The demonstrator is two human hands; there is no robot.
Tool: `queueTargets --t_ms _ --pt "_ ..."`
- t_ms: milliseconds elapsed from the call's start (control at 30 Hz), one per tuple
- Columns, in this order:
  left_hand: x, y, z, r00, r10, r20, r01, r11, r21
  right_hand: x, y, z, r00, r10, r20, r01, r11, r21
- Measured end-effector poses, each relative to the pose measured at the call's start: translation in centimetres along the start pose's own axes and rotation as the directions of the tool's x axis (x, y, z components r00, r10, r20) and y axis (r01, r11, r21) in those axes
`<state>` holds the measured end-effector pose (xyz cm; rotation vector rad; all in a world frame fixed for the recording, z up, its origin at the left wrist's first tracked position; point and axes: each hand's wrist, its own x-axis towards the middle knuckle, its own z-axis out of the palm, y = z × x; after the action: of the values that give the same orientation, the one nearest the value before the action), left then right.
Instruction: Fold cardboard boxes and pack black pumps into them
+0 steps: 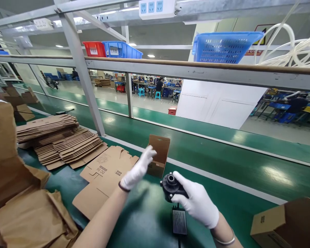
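Note:
My left hand (138, 168), in a white glove, is raised in front of a small open cardboard box (157, 155) with its lid standing up; the fingers are stretched out and hold nothing. In my gloved right hand (196, 199) is a round black device (171, 185) with a ring-shaped opening on top, gripped between thumb and fingers. Below it, a black rectangular adapter (179, 221) with a printed label is joined by a cable. Flat cardboard blanks (103, 175) lie beneath and beside my left forearm.
Stacked folded cartons (67, 141) and crumpled brown paper (33, 217) occupy the left. Another open box (271, 224) stands at the lower right. A metal post (80, 69) rises behind the cartons. Overhead, a shelf rail (170, 69) carries a blue basket (224, 46) and bins.

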<state>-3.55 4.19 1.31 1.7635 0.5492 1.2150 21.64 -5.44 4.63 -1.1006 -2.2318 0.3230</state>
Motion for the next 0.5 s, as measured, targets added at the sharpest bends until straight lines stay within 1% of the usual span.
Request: queueTargets --t_ms 33,67,100,133,167,233,300,367,433,500 --pt "1.2 -0.9 -1.6 0.994 -0.03 -0.109 0.032 0.999 0.018 0.4 0.3 -0.5 0.999 0.008 -0.036 -0.009 1.0 -0.005" --pt "2.2 -1.9 -3.1 0.989 -0.086 -0.12 0.096 0.992 0.082 1.0 0.5 -1.1 0.998 0.016 -0.061 -0.017 1.0 -0.008" --pt "3.2 -2.9 -4.3 0.986 -0.123 -0.111 0.134 0.986 0.095 1.9 0.7 -1.7 0.997 0.027 -0.072 -0.027 1.0 -0.007" --pt "3.9 -3.8 -5.0 0.983 -0.163 -0.084 0.172 0.978 0.115 3.0 0.8 -2.3 0.997 0.043 -0.07 -0.044 0.999 -0.004" --pt "4.4 -4.6 -5.3 0.979 -0.198 -0.042 0.202 0.97 0.133 4.2 0.9 -2.8 0.996 0.066 -0.054 -0.067 0.998 -0.006" --pt "4.7 -5.8 -4.7 0.969 -0.245 0.024 0.238 0.958 0.162 6.9 1.0 -3.5 0.993 0.116 0.029 -0.115 0.992 -0.045" --pt "4.2 -6.4 -3.1 0.961 -0.268 0.062 0.251 0.947 0.199 9.4 1.0 -3.8 0.977 0.15 0.149 -0.129 0.981 -0.141" --pt "3.4 -6.5 -1.4 0.96 -0.267 0.084 0.243 0.944 0.223 11.4 1.1 -4.0 0.951 0.166 0.263 -0.098 0.962 -0.254" --pt "2.6 -6.3 0.0 0.961 -0.26 0.095 0.232 0.944 0.235 12.7 1.2 -4.2 0.918 0.162 0.361 -0.033 0.94 -0.338" --pt "2.1 -6.2 0.8 0.963 -0.256 0.088 0.228 0.942 0.247 13.6 1.2 -4.4 0.865 0.171 0.473 0.031 0.92 -0.39"
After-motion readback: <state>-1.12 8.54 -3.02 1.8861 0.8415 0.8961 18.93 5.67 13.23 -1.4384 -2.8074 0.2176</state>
